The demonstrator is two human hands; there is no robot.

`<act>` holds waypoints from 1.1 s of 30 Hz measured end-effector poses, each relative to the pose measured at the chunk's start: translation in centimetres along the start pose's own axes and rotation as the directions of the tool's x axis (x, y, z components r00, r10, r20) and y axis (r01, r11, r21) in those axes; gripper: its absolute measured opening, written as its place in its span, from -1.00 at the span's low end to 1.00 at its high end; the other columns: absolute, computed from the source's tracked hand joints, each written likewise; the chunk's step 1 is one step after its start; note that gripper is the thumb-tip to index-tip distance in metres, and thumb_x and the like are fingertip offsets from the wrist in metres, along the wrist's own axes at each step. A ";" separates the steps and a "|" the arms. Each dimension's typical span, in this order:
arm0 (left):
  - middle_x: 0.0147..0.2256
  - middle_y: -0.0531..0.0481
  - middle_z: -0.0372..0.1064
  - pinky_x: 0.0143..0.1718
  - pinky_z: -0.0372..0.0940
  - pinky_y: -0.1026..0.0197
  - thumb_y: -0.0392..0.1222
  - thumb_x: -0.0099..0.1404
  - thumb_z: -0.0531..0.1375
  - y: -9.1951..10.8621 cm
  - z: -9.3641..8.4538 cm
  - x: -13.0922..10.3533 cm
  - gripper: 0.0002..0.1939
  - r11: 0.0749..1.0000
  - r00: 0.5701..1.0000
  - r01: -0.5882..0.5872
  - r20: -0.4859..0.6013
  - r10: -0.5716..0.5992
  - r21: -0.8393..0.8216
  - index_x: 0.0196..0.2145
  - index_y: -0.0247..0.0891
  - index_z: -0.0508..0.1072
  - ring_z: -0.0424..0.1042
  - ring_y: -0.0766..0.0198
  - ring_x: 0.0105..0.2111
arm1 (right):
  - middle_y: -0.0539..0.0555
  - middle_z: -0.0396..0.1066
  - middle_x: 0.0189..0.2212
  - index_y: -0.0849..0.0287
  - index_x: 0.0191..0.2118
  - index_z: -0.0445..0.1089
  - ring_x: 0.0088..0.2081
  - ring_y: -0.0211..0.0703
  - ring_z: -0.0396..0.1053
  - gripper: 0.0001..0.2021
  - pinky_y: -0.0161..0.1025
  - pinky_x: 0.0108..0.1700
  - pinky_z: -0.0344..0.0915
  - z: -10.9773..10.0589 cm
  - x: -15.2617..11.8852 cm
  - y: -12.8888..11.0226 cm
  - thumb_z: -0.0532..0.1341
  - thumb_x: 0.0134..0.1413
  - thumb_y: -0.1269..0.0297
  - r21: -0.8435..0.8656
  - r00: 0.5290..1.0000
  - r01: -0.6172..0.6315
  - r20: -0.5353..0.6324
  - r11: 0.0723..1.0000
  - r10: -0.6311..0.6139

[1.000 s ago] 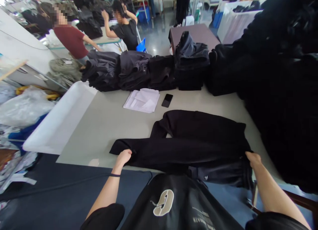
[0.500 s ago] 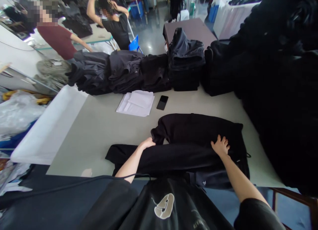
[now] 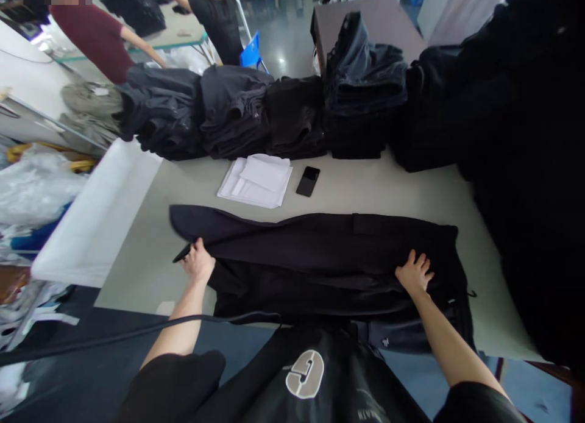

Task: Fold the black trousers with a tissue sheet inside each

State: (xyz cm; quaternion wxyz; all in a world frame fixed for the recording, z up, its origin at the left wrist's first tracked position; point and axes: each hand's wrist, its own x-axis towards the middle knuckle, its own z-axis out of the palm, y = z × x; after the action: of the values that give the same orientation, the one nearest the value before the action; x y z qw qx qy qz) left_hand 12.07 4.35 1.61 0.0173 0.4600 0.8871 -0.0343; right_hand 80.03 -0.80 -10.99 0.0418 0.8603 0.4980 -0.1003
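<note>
A pair of black trousers lies lengthwise across the table in front of me, legs to the left and waist to the right. My left hand is closed on the hem end of a leg, and a dark flap of cloth pokes out past its fingers. Near the waist, my right hand rests on the fabric with fingers spread. A drawstring end shows at the waist edge, and a small light logo sits on the near side, which partly hangs at the table edge.
Stacks of folded dark garments line the table's far side. A tall dark heap rises at the right. White papers and a phone lie beyond the trousers. A black cable crosses at lower left. Two people stand beyond the stacks.
My left hand has moved left, drawing the bunched trouser leg out to full length. The right hand stays spread near the waist. The view has tipped downward.
</note>
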 end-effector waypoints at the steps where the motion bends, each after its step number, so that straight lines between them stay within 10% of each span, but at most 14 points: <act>1: 0.19 -0.47 0.26 0.22 0.15 -0.32 -0.32 0.19 0.24 0.2 1.1 -0.2 -0.25 0.998 0.995 -0.015 0.103 0.007 0.069 0.34 -0.36 0.25 0.24 -0.29 0.22 | 0.51 -0.15 0.42 0.32 0.48 -0.09 0.45 0.42 -0.19 -0.21 0.52 0.27 0.03 0.0 0.0 -0.1 0.04 0.14 0.24 -0.004 1.000 -0.003 0.008 1.000 0.003; 6: 0.32 -0.29 0.22 0.33 0.15 -0.05 -0.32 0.31 0.08 3.3 5.4 -0.9 -0.37 0.925 0.895 -0.376 0.242 0.375 -0.042 0.33 -0.25 0.30 0.20 -0.07 0.32 | 0.53 -0.15 0.42 0.35 0.49 -0.13 0.44 0.46 -0.17 -0.18 0.53 0.22 0.08 -0.2 0.3 -0.4 0.04 0.13 0.27 -0.038 0.999 -0.025 0.028 0.999 0.026; 13: 0.48 -0.53 -0.28 0.18 0.20 -0.49 -0.16 0.30 0.19 5.9 6.9 3.1 -0.11 0.999 0.926 -0.035 0.376 0.040 -0.020 0.47 -0.32 -0.09 -0.18 -0.40 0.45 | 0.52 -0.22 0.45 0.29 0.50 -0.18 0.46 0.47 -0.24 -0.13 0.55 0.25 0.04 -0.2 1.0 -0.3 0.10 0.10 0.21 -0.021 0.991 -0.061 0.117 0.998 0.063; 19: 0.38 -0.53 0.03 0.22 0.12 -0.51 -0.15 0.32 0.18 5.4 4.4 4.4 -0.31 0.996 0.936 -0.041 0.347 0.066 -0.078 0.35 -0.34 0.18 0.07 -0.37 0.37 | 0.43 -0.01 0.42 0.31 0.42 0.10 0.44 0.30 -0.04 -0.24 0.27 0.39 0.02 -2.3 3.3 1.1 0.10 0.10 0.16 0.254 0.985 -0.057 0.171 0.966 0.013; 22: 0.30 -0.43 0.21 0.30 0.13 -0.31 -0.25 0.34 0.11 6.5 4.4 -0.5 -0.44 0.942 0.941 -0.296 0.119 0.316 -0.158 0.29 -0.37 0.29 0.19 -0.21 0.32 | 0.38 0.32 0.24 0.38 0.27 0.34 0.30 0.11 0.23 -0.38 0.00 0.39 0.11 -4.6 2.3 2.9 0.04 0.11 0.27 0.450 1.000 0.024 -0.001 0.893 -0.027; 25: 0.22 -0.28 0.34 0.31 0.20 -0.02 -0.36 0.32 0.07 7.2 5.8 -8.3 -0.54 0.759 0.779 -0.588 0.060 0.625 -0.280 0.15 -0.30 0.44 0.30 0.00 0.25 | 0.31 0.45 0.13 0.32 0.14 0.48 0.20 0.06 0.34 -0.47 -0.05 0.34 0.19 -6.4 -0.1 5.5 0.01 0.12 0.31 0.493 0.988 0.004 -0.138 0.870 0.073; 29: 0.18 -0.19 0.38 0.31 0.23 -0.02 -0.41 0.27 0.07 5.8 8.5 -18.2 -0.53 0.629 0.601 -0.701 0.196 0.775 -0.336 0.08 -0.18 0.51 0.36 0.02 0.22 | 0.30 0.53 0.03 0.35 0.08 0.53 0.09 0.06 0.44 -0.49 -0.10 0.22 0.29 -7.4 -2.7 10.4 -0.02 0.13 0.37 0.455 0.945 -0.271 -0.040 0.848 0.323; 33: 0.25 -0.30 0.29 0.23 0.31 -0.09 -0.37 0.24 0.15 4.5 10.3 -23.2 -0.47 0.684 0.637 -0.701 0.255 0.727 -0.200 0.16 -0.26 0.45 0.36 -0.12 0.22 | 0.37 0.54 0.00 0.42 0.12 0.50 0.06 0.09 0.48 -0.50 -0.16 0.10 0.35 -7.0 -2.7 14.6 -0.02 0.19 0.38 0.423 0.912 -0.380 0.021 0.823 0.410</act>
State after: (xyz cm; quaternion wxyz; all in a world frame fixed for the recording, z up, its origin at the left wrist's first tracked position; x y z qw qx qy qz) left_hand 29.07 -12.76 -7.44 0.1891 0.7602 0.6186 -0.0608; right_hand 92.23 -9.21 -3.95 -0.1412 0.9363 0.2771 -0.1631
